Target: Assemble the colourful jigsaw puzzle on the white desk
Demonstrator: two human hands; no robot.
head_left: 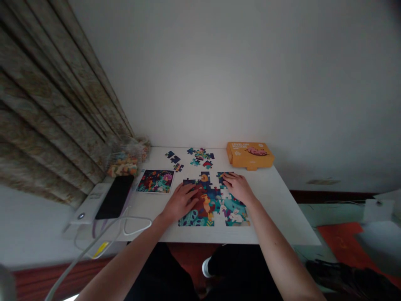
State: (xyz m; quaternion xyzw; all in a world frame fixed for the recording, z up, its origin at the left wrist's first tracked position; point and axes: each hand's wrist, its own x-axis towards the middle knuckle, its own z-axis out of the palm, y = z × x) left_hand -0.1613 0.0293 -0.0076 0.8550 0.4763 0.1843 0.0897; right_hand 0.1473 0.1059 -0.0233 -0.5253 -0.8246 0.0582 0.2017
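I see the left hand [179, 202] on the left side of the half-built puzzle [207, 205], mid-worktop [275, 209], grip spread apart; the right hand [239, 188] touches its far right, grip I cannot tell.

Legible print, head view

From my remote station I read white capitals, "LEVEL UP" above "PUZZLES", on the orange box [249, 156]; its lesser marks are too small. Print on the white box [89, 205], far left: too blurred to read.
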